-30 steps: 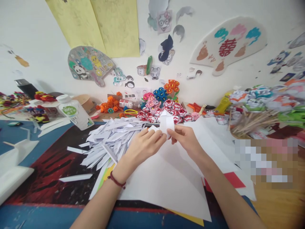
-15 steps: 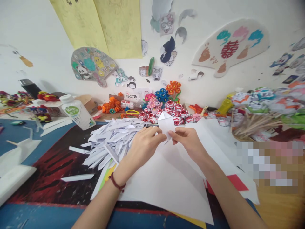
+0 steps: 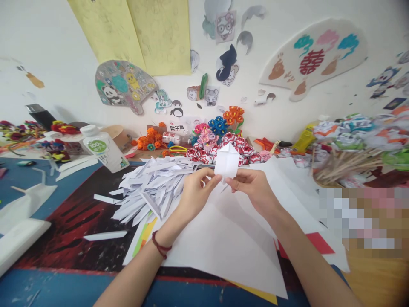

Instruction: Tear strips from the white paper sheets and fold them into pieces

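Observation:
A small piece of folded white paper stands upright between my two hands, its top edge folded to a point. My left hand pinches its lower left side with thumb and fingers. On its lower right, my right hand grips it the same way, the fingers partly behind the paper. Beneath both hands lies a large white sheet. Just left of my left hand is a heap of folded white paper strips, with a few loose ones apart from it.
A white bottle stands at the back left. Behind my hands sit red-and-white flowers and orange flowers. Thin wooden sticks lie at the right. A red paper piece is near my right forearm, and a wall closes off the back.
The folded paper has turned more upright and shifted slightly to the right. My left hand has rolled so its thumb now shows in front of the paper.

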The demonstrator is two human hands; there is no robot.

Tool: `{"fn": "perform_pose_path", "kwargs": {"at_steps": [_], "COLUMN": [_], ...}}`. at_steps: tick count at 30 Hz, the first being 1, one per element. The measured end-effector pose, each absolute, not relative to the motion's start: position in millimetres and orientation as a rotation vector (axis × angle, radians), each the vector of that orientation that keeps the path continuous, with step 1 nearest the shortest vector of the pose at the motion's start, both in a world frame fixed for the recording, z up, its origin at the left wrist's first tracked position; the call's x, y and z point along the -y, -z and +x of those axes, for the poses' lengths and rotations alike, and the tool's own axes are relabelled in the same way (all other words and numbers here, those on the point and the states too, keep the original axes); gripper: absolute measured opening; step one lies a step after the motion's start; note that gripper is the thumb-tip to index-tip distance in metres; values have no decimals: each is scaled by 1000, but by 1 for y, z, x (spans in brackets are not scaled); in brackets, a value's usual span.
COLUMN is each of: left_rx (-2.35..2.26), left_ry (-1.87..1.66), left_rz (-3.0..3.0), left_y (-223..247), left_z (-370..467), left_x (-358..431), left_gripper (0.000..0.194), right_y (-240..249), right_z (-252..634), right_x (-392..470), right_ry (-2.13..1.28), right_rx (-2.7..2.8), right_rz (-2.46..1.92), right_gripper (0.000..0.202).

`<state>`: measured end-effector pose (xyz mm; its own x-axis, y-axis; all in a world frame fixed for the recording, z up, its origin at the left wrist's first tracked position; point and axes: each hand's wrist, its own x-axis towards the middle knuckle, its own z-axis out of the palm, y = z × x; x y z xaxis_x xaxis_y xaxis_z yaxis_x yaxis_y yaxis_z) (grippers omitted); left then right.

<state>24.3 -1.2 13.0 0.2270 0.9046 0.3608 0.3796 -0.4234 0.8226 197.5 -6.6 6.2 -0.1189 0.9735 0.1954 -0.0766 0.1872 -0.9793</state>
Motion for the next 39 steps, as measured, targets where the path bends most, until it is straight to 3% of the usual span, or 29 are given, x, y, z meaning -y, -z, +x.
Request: {"fn": "perform_pose_path", "kwargs": {"at_steps": [39], "left_rx": [-1241], "left_ry": [-1251], "left_rz": [1866], "left_y": [-15], "left_z": [16], "left_x": [-1], "left_gripper": [23], "right_y": [-12], "right_z": [198], "right_x": [8], "right_ry": [-1176], "right_rx": [1366], "right_rz": [-1006], "right_gripper": [19]}}
